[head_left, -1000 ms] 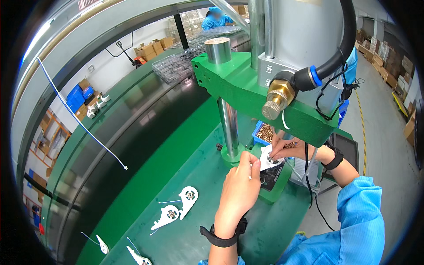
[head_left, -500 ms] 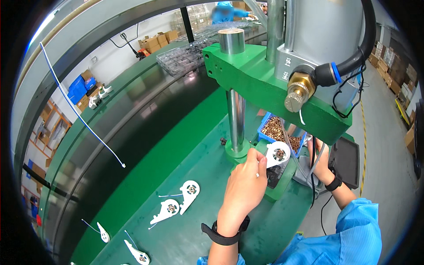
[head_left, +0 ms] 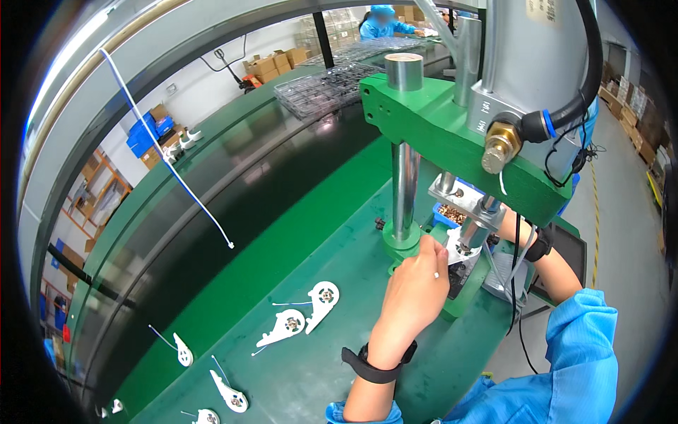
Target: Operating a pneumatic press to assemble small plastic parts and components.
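In the head view, the left hand (head_left: 413, 293) reaches up to the base of the green press (head_left: 452, 131), its fingertips (head_left: 429, 245) pinched on the edge of a white plastic part (head_left: 459, 247) that sits on the fixture under the ram (head_left: 474, 226). The part lies just beyond the fingertips, between them and the ram, touching both the fingers and, as far as the view shows, the fixture block (head_left: 459, 283) below it. Most of the part is hidden by the ram and the hand, so its long axis probably runs from the fingers toward the right, but this cannot be told for sure.

The right hand (head_left: 507, 227) is behind the press column and ram; only the wrist with its black band (head_left: 542, 244) and the forearm show, so whether its fingers are closed or loose cannot be told.

Behind the ram sits a blue bin of small brown pieces (head_left: 452, 212). On the green table (head_left: 339, 233), well apart from the hands, lie more white plastic parts: two side by side (head_left: 307, 311) nearer the press, and others (head_left: 229, 396) toward the lower left. The steel column (head_left: 405, 184) stands just left of the fingers.
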A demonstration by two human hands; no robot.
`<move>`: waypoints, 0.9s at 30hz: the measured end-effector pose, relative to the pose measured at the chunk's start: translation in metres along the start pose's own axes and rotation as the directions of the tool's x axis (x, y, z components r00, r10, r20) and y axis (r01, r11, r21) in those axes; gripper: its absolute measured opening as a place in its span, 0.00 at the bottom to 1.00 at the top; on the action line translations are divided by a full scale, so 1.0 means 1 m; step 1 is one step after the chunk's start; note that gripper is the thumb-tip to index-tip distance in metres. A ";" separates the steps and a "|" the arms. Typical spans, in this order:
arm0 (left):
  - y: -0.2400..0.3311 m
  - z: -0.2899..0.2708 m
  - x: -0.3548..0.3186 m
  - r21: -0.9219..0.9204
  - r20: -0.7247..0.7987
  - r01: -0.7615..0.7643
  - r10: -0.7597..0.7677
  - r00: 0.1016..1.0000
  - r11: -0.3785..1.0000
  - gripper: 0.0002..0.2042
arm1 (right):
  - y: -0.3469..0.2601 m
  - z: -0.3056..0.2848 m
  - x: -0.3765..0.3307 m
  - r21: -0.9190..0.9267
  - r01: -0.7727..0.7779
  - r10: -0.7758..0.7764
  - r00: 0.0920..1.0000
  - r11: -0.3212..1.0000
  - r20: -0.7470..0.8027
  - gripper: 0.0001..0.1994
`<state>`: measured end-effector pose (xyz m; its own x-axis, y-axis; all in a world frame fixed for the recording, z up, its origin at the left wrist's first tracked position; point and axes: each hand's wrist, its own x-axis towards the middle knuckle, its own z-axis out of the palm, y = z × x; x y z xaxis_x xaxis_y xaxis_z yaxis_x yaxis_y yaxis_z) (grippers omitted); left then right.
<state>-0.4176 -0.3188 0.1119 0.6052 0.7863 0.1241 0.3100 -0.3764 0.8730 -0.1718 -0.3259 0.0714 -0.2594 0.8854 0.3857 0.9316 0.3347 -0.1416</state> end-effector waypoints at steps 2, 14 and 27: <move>-0.001 0.002 0.001 0.001 0.000 0.019 -0.019 1.000 1.000 0.08 | 0.002 0.005 0.000 0.058 0.008 -0.007 1.000 0.998 -0.016 0.09; -0.023 -0.013 0.022 -0.324 -0.288 -0.138 0.042 0.957 0.936 0.09 | -0.011 0.011 -0.002 0.185 -0.484 0.498 0.867 0.855 -0.031 0.11; -0.139 -0.194 -0.077 0.175 -0.804 0.763 -0.357 0.476 0.622 0.45 | -0.019 0.010 -0.011 0.361 -0.430 0.479 0.876 0.827 -0.054 0.07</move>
<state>-0.6490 -0.2318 0.0728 -0.4121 0.9024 0.1260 0.7833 0.2802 0.5550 -0.1896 -0.3386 0.0607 0.2327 0.9188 0.3188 0.7903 0.0125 -0.6127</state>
